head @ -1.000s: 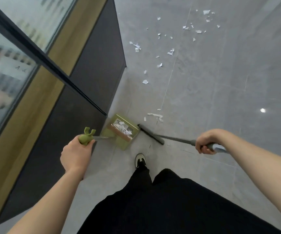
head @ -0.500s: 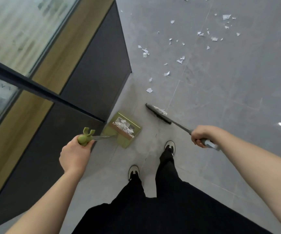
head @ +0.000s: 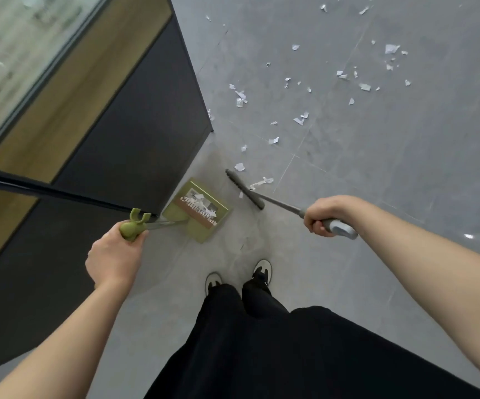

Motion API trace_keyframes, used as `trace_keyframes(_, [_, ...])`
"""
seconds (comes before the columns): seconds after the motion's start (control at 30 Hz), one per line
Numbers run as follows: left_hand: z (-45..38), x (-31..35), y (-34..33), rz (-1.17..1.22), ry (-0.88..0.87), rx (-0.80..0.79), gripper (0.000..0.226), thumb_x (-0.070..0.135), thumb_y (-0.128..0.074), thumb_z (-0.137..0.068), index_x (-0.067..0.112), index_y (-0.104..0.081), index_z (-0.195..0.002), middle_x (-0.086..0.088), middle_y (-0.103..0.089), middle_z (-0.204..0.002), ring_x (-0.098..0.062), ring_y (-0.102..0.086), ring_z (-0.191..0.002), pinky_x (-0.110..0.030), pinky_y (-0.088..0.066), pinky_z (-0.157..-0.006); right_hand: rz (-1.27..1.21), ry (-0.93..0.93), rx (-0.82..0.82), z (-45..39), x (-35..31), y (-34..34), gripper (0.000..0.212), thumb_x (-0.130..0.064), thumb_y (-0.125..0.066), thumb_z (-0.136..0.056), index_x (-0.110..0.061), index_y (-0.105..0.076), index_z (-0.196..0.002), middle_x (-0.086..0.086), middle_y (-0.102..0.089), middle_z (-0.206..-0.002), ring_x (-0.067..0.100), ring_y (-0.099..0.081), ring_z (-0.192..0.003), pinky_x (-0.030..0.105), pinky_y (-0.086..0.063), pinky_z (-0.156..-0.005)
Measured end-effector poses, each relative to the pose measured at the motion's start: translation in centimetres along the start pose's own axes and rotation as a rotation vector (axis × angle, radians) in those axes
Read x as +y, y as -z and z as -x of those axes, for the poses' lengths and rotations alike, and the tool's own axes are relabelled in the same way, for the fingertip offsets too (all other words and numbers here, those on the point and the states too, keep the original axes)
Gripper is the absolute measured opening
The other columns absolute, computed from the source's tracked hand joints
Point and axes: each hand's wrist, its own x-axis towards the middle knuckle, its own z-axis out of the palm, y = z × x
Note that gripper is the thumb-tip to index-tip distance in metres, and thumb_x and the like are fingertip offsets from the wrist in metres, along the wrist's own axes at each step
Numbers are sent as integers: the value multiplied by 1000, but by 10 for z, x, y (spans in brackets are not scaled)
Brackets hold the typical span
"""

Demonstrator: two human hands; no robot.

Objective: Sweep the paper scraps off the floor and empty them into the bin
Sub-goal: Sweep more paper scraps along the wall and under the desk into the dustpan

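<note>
My left hand (head: 115, 254) grips the green handle of a long-handled dustpan (head: 197, 210) that rests on the grey floor with several white scraps inside. My right hand (head: 323, 216) grips the grey handle of a broom, whose dark head (head: 244, 188) lies on the floor just right of the pan. A torn paper strip (head: 260, 182) lies right behind the broom head. Several white paper scraps (head: 300, 120) are scattered over the floor farther ahead. No bin is in view.
A dark wall panel (head: 135, 133) with glass and wood above it runs along the left, its corner just beyond the dustpan. My two shoes (head: 262, 270) and black trousers stand below the pan. Grey tiled floor (head: 391, 168) stretches ahead and right.
I have stepped forward, both feet now side by side. The broom head swung away from the dustpan, out past the torn strip, and has now come back closer to the pan. The dustpan stays put.
</note>
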Motion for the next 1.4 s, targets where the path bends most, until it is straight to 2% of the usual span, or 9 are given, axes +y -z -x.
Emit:
trace_keyframes(0.23, [-22,31,0,10,-5,-2,34,44,-70,-86,17,-69,-108,-17,-69,-89,-43,-62,-87,-41,-44,-71,19,-98,-102,-19,-23,28,14,3,-43,-88,-9,-39,-81,-1,-35,-49,8,-32,-28,12,-33,-32])
trace_keyframes(0.47, [-53,47,0,15,-27,-13,33,44,-71,-86,19,-70,-107,-14,-68,-84,-41,-61,-82,-38,-42,-66,-25,-65,4,-39,-57,47,13,4,-42,-88,-5,-43,-80,3,-40,-54,9,-33,-28,11,-33,-35])
trace_keyframes(0.6, [-73,53,0,19,-22,-30,35,46,-71,-86,20,-70,-110,-14,-69,-85,-41,-62,-84,-41,-46,-69,-5,-68,43,-38,-86,51,16,-2,-37,-89,-6,-44,-76,0,-40,-43,8,-34,-28,11,-32,-34])
trace_keyframes(0.8, [-103,61,2,28,-29,-58,34,46,-69,-87,22,-70,-111,-12,-69,-87,-40,-61,-86,-37,-41,-67,-166,-32,-24,-32,-131,70,15,-2,-39,-90,-9,-41,-76,-1,-36,-41,7,-33,-26,9,-32,-33])
trace_keyframes(1.1, [-122,81,6,24,-60,-66,32,45,-70,-87,22,-71,-110,-10,-70,-83,-38,-62,-81,-36,-42,-65,-247,-46,-195,-49,-185,91,8,-7,-46,-95,-7,-43,-87,0,-39,-53,4,-35,-29,12,-36,-31])
trace_keyframes(1.3, [-127,110,3,21,-51,-54,31,44,-71,-87,22,-72,-108,-7,-67,-78,-27,-51,-70,-35,-40,-64,-320,-87,-199,-67,-190,139,13,-14,-49,-98,-9,-41,-90,0,-38,-57,5,-33,-29,11,-35,-31])
trace_keyframes(1.4, [-123,131,-2,16,-37,-40,31,44,-71,-86,22,-72,-108,-9,-69,-80,-36,-60,-77,-36,-41,-64,-376,-102,-170,-76,-179,175,14,-16,-51,-98,-7,-44,-91,0,-38,-65,4,-34,-30,9,-36,-34])
